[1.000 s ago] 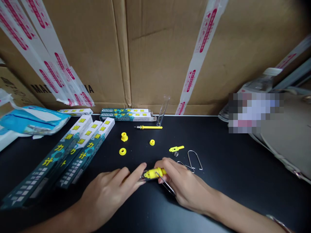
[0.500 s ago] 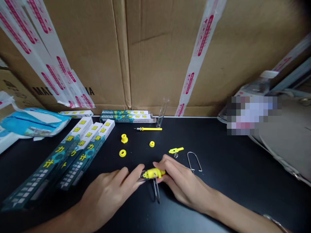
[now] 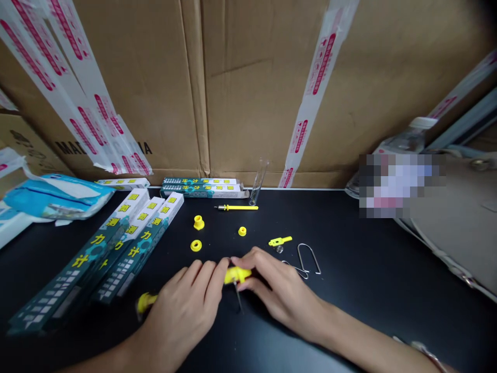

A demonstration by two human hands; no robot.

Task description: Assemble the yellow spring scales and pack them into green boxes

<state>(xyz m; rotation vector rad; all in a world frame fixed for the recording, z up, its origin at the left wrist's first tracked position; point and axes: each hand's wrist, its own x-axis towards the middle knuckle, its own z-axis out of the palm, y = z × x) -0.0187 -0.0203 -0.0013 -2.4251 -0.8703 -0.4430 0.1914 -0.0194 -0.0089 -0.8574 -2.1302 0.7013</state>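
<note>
A tubular spring scale (image 3: 146, 302) lies across my closed left hand (image 3: 188, 305), its blurred yellow end with metal showing past the heel of the hand. The clear tube between is mostly hidden. At the other end my right hand (image 3: 281, 282) pinches the yellow cap (image 3: 236, 274) between thumb and fingers. A metal wire loop (image 3: 238, 299) hangs below this cap. Just beyond my right hand lie a yellow slotted piece (image 3: 280, 241), a small clear disc (image 3: 279, 249), a bent wire hook (image 3: 297, 269) and a U-shaped wire loop (image 3: 309, 259).
Yellow collars (image 3: 199, 223) and a yellow rod with a metal tip (image 3: 236, 207) lie farther back. A clear tube (image 3: 259, 181) stands upright beside printed boxes (image 3: 204, 191). More boxes (image 3: 116, 238) lie left. A bottle (image 3: 404, 140) and grey bag (image 3: 454, 207) are at right.
Both hands have shifted left with the spring scale. My left hand has slid up against the cap, covering the tube, and the scale's far yellow end now shows on its left.
</note>
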